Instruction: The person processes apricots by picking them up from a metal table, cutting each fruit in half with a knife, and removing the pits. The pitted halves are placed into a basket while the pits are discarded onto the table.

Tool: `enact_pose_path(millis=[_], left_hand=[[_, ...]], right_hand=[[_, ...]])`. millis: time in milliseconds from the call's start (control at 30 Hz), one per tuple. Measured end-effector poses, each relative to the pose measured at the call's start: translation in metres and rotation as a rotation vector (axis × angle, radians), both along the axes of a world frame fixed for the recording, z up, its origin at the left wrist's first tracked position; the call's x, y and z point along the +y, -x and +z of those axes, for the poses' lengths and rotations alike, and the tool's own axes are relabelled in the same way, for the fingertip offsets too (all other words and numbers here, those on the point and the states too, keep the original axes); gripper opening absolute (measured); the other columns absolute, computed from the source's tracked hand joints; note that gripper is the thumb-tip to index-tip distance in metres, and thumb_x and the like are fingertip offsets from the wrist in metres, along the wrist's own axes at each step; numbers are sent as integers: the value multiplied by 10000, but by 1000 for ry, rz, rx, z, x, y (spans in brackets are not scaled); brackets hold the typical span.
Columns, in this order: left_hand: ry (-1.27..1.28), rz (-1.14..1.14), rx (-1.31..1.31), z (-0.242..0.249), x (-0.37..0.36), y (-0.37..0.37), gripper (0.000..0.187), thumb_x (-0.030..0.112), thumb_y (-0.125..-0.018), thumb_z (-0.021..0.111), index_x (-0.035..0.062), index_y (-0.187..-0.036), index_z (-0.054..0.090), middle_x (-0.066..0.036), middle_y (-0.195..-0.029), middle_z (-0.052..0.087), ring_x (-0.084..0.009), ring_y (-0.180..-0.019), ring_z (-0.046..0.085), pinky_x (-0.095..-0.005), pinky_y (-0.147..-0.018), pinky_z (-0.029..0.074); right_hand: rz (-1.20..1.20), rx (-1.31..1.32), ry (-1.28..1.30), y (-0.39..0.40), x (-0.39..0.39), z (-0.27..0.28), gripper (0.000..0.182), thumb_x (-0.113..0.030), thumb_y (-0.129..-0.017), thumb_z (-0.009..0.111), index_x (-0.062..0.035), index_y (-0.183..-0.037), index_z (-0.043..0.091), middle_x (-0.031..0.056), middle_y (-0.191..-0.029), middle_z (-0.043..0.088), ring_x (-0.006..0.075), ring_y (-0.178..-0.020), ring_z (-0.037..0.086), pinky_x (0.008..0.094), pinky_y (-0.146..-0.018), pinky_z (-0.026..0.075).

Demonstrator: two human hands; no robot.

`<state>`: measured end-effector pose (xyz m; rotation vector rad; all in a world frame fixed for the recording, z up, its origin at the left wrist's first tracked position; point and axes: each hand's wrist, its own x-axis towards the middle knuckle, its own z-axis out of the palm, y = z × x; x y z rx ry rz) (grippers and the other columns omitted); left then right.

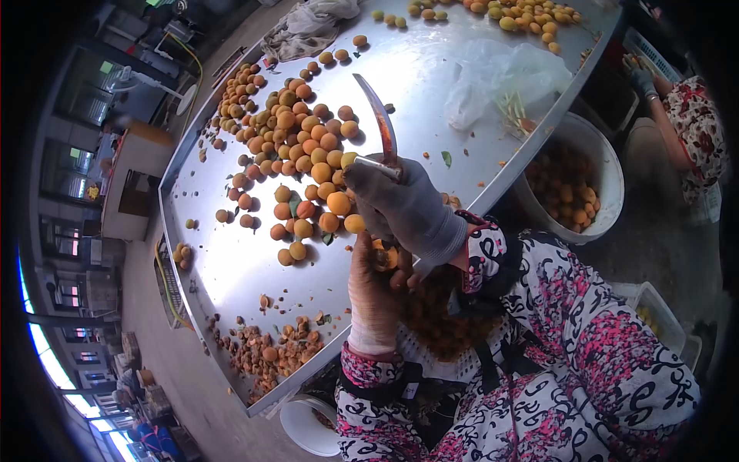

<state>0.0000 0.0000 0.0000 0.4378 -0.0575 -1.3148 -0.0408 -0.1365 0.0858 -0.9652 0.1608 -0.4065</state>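
Note:
My right hand [412, 212], in a grey glove, is closed round the handle of a curved knife [377, 112], its blade pointing away over the metal table [416, 100]. Just below it, my left hand [373, 289] has its fingers round a cut apricot [382, 255] with the inside showing. The two hands are close together. Beyond them lies a heap of whole orange and greenish apricots [296, 138]. Under my hands is a white basket [439, 368] of fruit, partly hidden by my arms.
Pits and scraps [269, 350] lie at the table's near-left corner. A plastic bag [500, 77] and a cloth [308, 29] rest on the table. White buckets [612, 181] [308, 427] stand beside it. A co-worker's gloved hand [640, 77] shows at upper right.

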Motion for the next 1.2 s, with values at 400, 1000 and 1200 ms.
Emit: enact_pose_path(millis=[400, 1000, 1200], left_hand=[[78, -20, -178, -10, -1, 3, 342, 421, -878, 471, 112, -1019, 516, -16, -889, 521, -70, -611, 514, -204, -449, 347], [88, 212, 128, -35, 4, -35, 372, 317, -885, 510, 110, -1189, 457, -85, -1056, 548, -177, -911, 535, -306, -740, 448], [-321, 498, -118, 1, -6, -16, 364, 355, -879, 522, 60, -1092, 521, -63, -1040, 554, -203, -950, 536, -376, -803, 467]], right_hand=[[135, -34, -264, -7, -10, -28, 446, -361, -919, 469, -131, -556, 349, -21, -435, 348, 92, -320, 292, 236, -332, 248], [-74, -225, 262, -17, 8, -25, 233, -270, -800, 672, -69, -766, 559, 51, -635, 572, 76, -634, 594, 223, -544, 453], [308, 431, 1474, -8, 2, -46, 328, -429, -807, 549, -125, -931, 552, 111, -800, 632, 310, -782, 619, 402, -727, 482]])
